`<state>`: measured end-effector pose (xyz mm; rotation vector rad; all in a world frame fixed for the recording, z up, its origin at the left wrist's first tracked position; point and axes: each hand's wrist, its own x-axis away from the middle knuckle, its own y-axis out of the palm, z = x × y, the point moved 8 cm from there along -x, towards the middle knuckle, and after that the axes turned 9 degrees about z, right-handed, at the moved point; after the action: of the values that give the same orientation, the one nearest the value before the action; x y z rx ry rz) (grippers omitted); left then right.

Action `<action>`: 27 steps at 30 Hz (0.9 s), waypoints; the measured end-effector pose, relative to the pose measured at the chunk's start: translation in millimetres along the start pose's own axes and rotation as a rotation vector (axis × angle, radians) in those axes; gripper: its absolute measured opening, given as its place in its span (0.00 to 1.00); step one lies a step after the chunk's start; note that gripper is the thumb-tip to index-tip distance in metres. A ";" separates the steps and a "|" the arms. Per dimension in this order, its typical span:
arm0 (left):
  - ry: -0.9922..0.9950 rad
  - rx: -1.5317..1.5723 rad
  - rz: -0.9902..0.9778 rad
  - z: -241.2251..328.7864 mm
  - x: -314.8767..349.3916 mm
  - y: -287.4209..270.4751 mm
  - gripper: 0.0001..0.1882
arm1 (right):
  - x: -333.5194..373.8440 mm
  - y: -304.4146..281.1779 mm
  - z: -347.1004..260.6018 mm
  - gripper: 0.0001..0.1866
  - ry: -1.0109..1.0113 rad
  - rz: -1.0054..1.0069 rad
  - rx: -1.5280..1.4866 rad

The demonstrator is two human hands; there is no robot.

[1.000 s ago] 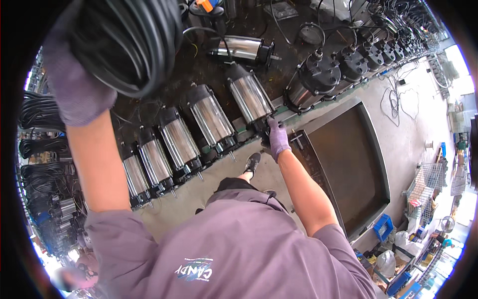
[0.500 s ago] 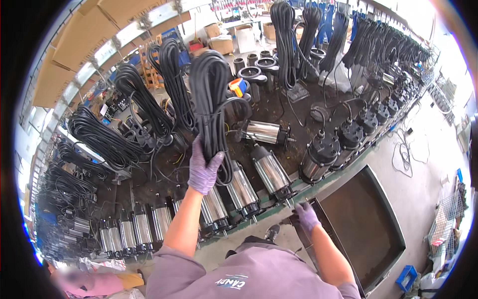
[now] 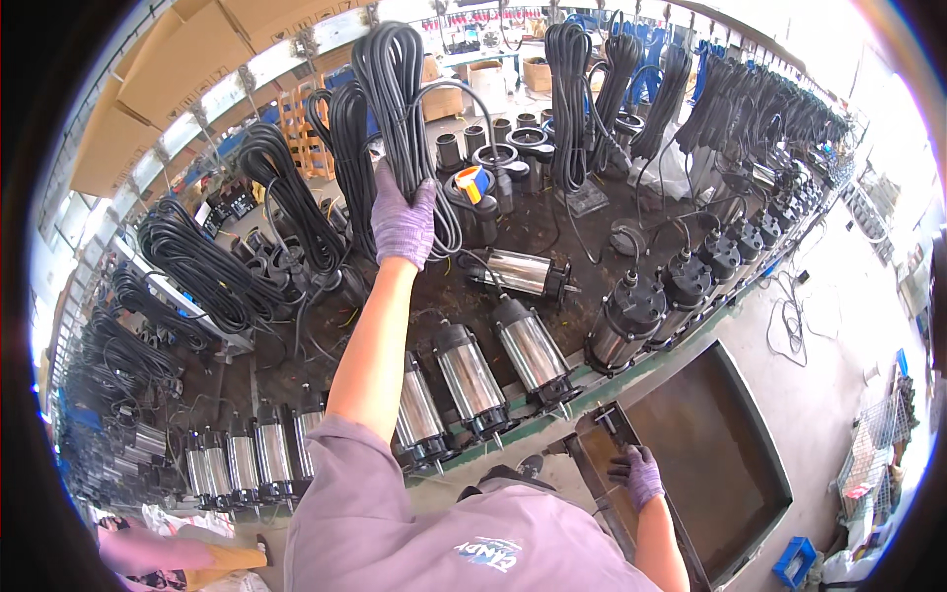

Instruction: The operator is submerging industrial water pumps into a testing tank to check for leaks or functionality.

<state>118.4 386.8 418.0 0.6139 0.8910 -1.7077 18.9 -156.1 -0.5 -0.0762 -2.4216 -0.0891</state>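
Observation:
My left hand [image 3: 401,219], in a purple glove, is wrapped round the lower part of a bundled coil of black cable [image 3: 397,99]. The coil is raised upright over the bench, its top near the hanging hooks along the upper rail. A loop of its cable bends right, down towards a black pump part beside an orange-and-blue tape dispenser [image 3: 473,184]. My right hand [image 3: 639,474], gloved alike, is over a narrow metal tray [image 3: 604,474] at the bench's near edge. Its fingers look loosely apart, with nothing visible in them. A small T-shaped metal piece [image 3: 605,422] lies in the tray nearby.
Silver motor bodies [image 3: 469,380] line the bench's near edge; another motor [image 3: 520,271] lies sideways behind them. Black-topped pumps [image 3: 629,318] stand at right. More cable coils [image 3: 567,109] hang along the rail. A wide dark tank [image 3: 705,454] adjoins the tray. Another person [image 3: 182,560] is at lower left.
My left hand has lifted the cable coil up and away from me, towards the rail. My right hand has moved from the bench edge down and right, over the tray.

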 end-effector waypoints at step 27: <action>-0.166 0.040 -0.792 -178.6 201.4 208.2 0.11 | 8.2 78.2 -80.9 0.16 -0.182 -0.099 0.331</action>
<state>250.6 384.0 104.4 0.1232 1.0565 -2.4397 71.9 -84.8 69.1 0.1937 -2.5865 0.2852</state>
